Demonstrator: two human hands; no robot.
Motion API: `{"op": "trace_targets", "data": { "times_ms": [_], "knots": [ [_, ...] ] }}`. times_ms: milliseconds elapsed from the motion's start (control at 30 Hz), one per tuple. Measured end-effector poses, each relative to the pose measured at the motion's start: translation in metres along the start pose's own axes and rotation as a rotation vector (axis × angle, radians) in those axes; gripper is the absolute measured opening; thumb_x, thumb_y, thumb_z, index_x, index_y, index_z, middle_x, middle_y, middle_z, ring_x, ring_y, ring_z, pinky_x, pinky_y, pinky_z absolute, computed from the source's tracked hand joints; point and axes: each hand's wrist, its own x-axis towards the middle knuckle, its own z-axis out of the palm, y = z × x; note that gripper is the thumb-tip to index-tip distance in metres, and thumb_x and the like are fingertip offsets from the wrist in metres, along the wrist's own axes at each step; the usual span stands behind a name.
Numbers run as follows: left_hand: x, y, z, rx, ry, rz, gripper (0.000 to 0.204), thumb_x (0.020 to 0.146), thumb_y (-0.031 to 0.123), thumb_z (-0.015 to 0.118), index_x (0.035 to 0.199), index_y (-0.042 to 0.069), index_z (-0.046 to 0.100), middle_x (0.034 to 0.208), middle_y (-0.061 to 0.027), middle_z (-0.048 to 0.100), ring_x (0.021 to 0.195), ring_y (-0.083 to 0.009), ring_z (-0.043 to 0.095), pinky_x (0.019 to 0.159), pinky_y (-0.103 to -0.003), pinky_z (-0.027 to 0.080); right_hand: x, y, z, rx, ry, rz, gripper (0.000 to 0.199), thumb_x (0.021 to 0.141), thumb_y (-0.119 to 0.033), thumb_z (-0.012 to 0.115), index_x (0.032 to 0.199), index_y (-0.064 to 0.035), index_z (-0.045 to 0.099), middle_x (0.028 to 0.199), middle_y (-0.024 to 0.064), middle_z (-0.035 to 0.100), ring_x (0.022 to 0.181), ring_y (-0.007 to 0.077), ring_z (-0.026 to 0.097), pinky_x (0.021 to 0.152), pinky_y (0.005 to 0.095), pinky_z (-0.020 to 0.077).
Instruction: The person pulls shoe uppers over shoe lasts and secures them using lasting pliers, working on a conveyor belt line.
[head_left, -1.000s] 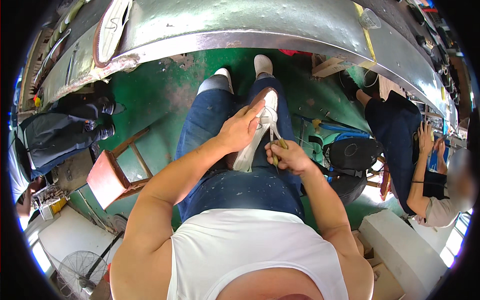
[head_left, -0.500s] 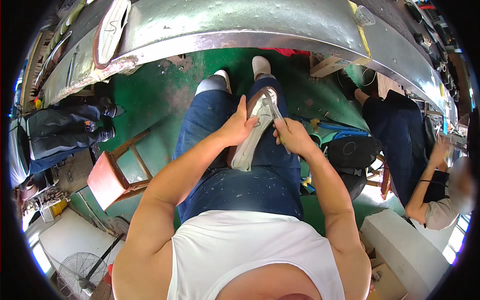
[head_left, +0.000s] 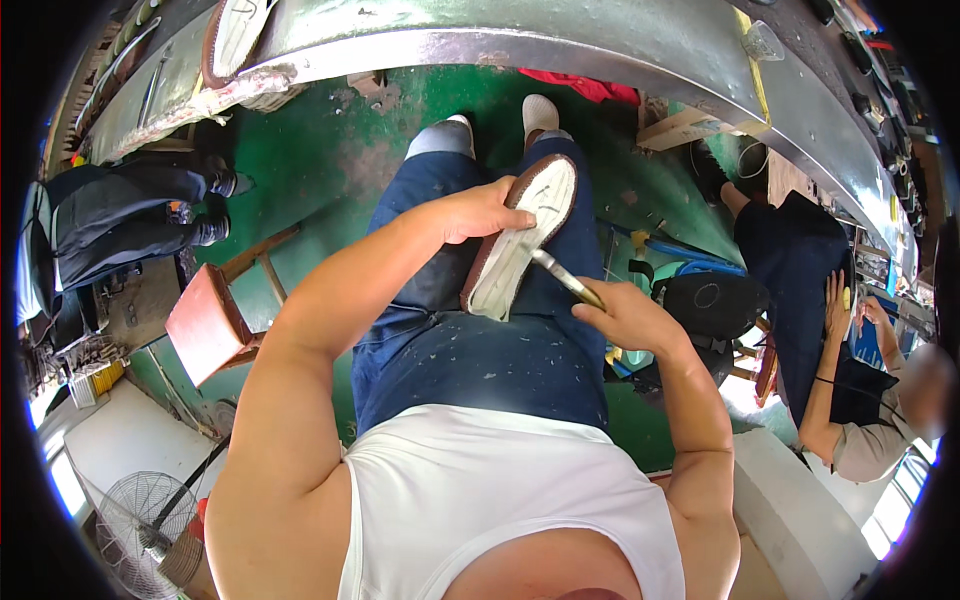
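Lying on those jeans (head_left: 475, 355), the shoe (head_left: 508, 268) might skid if the left hand (head_left: 484, 212), gripping its edge, slackens while the right hand (head_left: 630, 314), curled round the tool (head_left: 566, 275), pushes.

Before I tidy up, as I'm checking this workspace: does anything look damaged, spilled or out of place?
Yes: the metal bench has a ragged, crusted left front edge, as if worn or coated with residue. A red cloth lies crumpled beneath it, possibly dropped. The jeans near the shoe show pale specks, like splashes.
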Motion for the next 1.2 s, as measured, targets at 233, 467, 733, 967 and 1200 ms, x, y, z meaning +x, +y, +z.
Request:
{"op": "trace_targets", "data": {
  "times_ms": [233,467,733,967,1200],
  "knots": [
    [0.002,-0.007,0.007,-0.007,0.002,-0.015,0.067,0.093,0.017,0.071,0.147,-0.001,0.035,0.135,-0.0131,0.055,0.126,-0.0208,0.052,0.109,-0.036,0.041,0.021,-0.038,0.017,-0.465,0.173,-0.103,0.041,0.092,-0.024,0.067,0.117,0.0075,0.057,0.093,0.0228,0.067,0.087,0.043,0.065,0.081,0.0472,0.0527],
    [-0.005,-0.026,-0.002,-0.243,0.071,0.051,0.06,0.092,0.013,0.07,0.142,-0.002,0.041,0.132,-0.0134,0.059,0.118,-0.0213,0.058,0.101,-0.035,0.048,0.05,0.017,0.055,-0.165,0.393,-0.213,0.027,0.09,-0.03,0.069,0.102,-0.006,0.064,0.086,0.0151,0.068,0.08,0.0362,0.067,0.072,0.0449,0.0534],
    [-0.033,-0.036,0.025,0.124,-0.067,0.154,0.089,0.1,0.025,0.057,0.16,0.013,-0.007,0.161,-0.0165,0.026,0.145,-0.026,0.033,0.119,-0.035,0.025,0.007,0.033,0.066,-0.159,0.29,-0.003,0.023,0.09,-0.022,0.067,0.103,-0.004,0.062,0.09,0.0172,0.067,0.083,0.0365,0.067,0.075,0.0449,0.0533],
    [-0.026,-0.062,0.047,-0.119,0.224,0.315,0.086,0.093,0.013,0.064,0.16,0.007,0.011,0.157,-0.0157,0.034,0.143,-0.0226,0.034,0.118,-0.034,0.027,-0.006,0.011,0.077,-0.534,0.39,-0.147,0.02,0.084,-0.011,0.061,0.101,-0.0024,0.059,0.082,0.0151,0.064,0.077,0.0326,0.068,0.068,0.0422,0.055],
    [-0.024,-0.116,0.064,0.443,0.35,0.446,0.092,0.094,0.029,0.062,0.158,-0.001,0.004,0.163,-0.0278,0.01,0.153,-0.0394,0.008,0.124,-0.042,0.01,0.01,0.062,0.048,-0.073,-0.172,-0.067,0.022,0.095,-0.022,0.064,0.096,-0.0008,0.064,0.083,0.0119,0.072,0.074,0.0234,0.071,0.065,0.0387,0.0549]
  ]
}}
